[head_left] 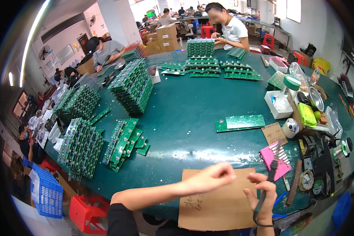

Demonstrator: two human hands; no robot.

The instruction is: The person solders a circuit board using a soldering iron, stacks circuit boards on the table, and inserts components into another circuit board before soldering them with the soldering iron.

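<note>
My left hand [215, 176] reaches in over a brown cardboard sheet [216, 212] at the table's near edge. Its fingers are curled together, and whatever they may hold is too small to make out. To its right, my right hand [264, 195] holds a soldering iron [273, 167], whose dark handle points away from me and whose cord runs down over the hand to the wrist. The thumb and forefinger of that hand are apart. Beyond the iron's tip lies a pink pad [281, 167] with rows of small pale parts.
Stacks of green circuit boards [131, 88] stand at the left, with fanned boards [124, 143] nearer. Two boards [240, 122] lie right of centre. A white box [278, 106], a solder spool [337, 153] and tools crowd the right. Co-workers sit across the table [177, 118].
</note>
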